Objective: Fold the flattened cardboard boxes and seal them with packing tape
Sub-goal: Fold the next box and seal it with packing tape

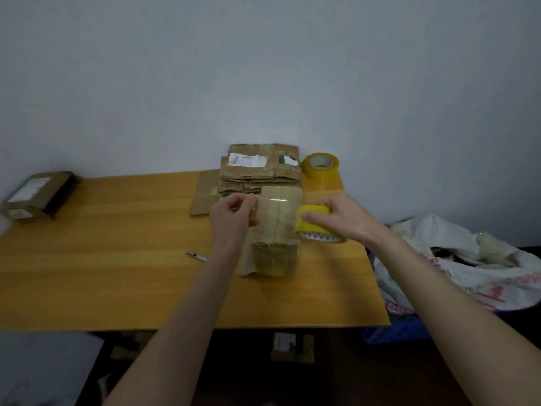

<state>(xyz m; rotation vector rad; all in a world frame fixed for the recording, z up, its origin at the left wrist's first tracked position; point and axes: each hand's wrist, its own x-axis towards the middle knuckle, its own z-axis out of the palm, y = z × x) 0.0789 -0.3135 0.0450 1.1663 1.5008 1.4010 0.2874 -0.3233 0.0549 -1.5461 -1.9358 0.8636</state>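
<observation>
The left hand (232, 213) is pinching the free end of a clear strip of packing tape (278, 205) between thumb and fingertips. The right hand (336, 215) is gripping the yellow roll of packing tape (313, 225) that the strip is coming off, fingers curled over its rim. The hands are being held apart at about the same height, so the strip is stretching left to right between them. The small brown cardboard box (273, 257) is sitting on the orange wooden table (117, 259) directly beneath the strip and a little nearer than the hands, between the two forearms. Its long axis and a centre seam appear to be running near to far, across the tape's run. Its near face is already looking glossy, perhaps taped. Lowering the strip will probably call for both hands to come down together, since neither is clearly closer to the box. The pile of flattened brown cardboard boxes (260, 168) is lying at the far edge, with a second yellow tape roll (320, 165) just to its right. A small metal cutter (195, 255) is lying left of the left forearm.
</observation>
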